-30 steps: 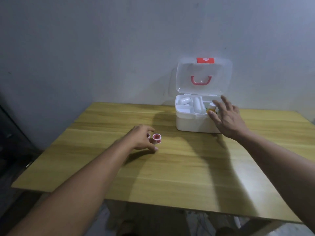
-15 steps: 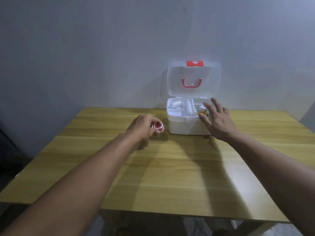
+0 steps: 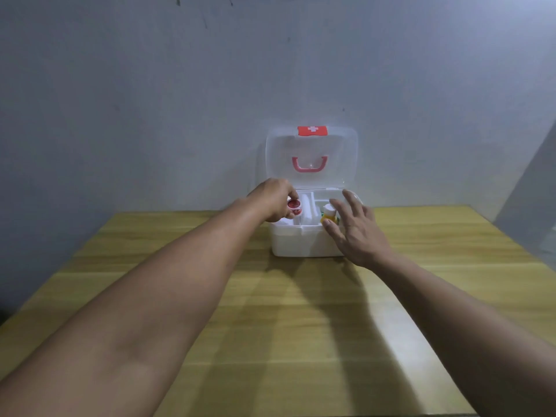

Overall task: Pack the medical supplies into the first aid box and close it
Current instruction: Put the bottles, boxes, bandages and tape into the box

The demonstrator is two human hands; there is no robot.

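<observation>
A white first aid box (image 3: 301, 243) stands open at the far side of the wooden table, its clear lid (image 3: 311, 159) upright with a red handle and a red cross tag. My left hand (image 3: 275, 200) hovers over the box's left compartment, shut on a small red-and-white tape roll (image 3: 294, 205). My right hand (image 3: 355, 230) rests with fingers spread against the box's right front corner, holding nothing. White items (image 3: 310, 207) and a small yellow bottle with a white cap (image 3: 328, 215) lie inside the box.
The wooden table (image 3: 285, 326) stretches toward me, its left and right edges in view. A grey wall (image 3: 180, 100) stands right behind the box.
My left hand has lifted the tape roll off the table and carried it right and forward, over the box's left compartment. My right hand stays at the box's right side.
</observation>
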